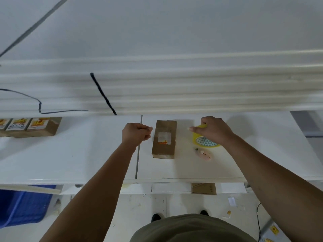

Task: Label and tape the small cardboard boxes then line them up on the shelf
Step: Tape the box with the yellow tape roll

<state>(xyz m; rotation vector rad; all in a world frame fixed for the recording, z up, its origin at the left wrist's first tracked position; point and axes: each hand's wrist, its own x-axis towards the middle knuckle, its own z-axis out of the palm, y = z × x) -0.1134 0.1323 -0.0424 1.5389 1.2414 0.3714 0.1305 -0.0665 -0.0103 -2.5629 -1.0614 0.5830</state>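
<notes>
Box [164, 139]: brown cardboard, oblong, white label on top, lying near worktop [70, 154] back edge. Left hand [135, 135] curled closed just left of it; what it pinches is unclear. Right hand [212, 131] grips yellow tape roll [203, 140]. Pink cutter [203, 154] nearby. Labelled boxes [29, 126] at far left. Smooth white top.

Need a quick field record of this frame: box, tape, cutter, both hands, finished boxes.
box: cardboard box flat on white table, white label on top
tape: yellow roll right of box
cutter: pink cutter in front of roll
left hand: left hand fisted left of box, seemingly pinching a tape end
right hand: right hand gripping roll
finished: labelled boxes in a row, far left
</notes>
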